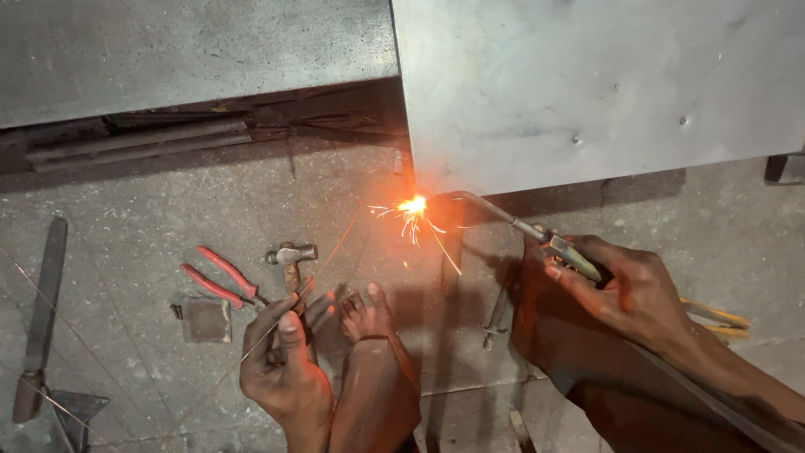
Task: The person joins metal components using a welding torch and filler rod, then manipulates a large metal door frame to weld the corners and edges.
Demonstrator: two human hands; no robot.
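Note:
My right hand grips a welding electrode holder, whose bent rod reaches left to a bright orange arc with sparks at the lower corner of a grey metal sheet. My left hand is low in the middle, fingers pinched on a thin wire rod that points up toward the sparks. A bare foot rests on the floor beside that hand.
On the concrete floor lie red-handled pliers, a small hammer, a square metal piece, a long flat bar at the left and a bolt-like tool. Another metal sheet lies upper left.

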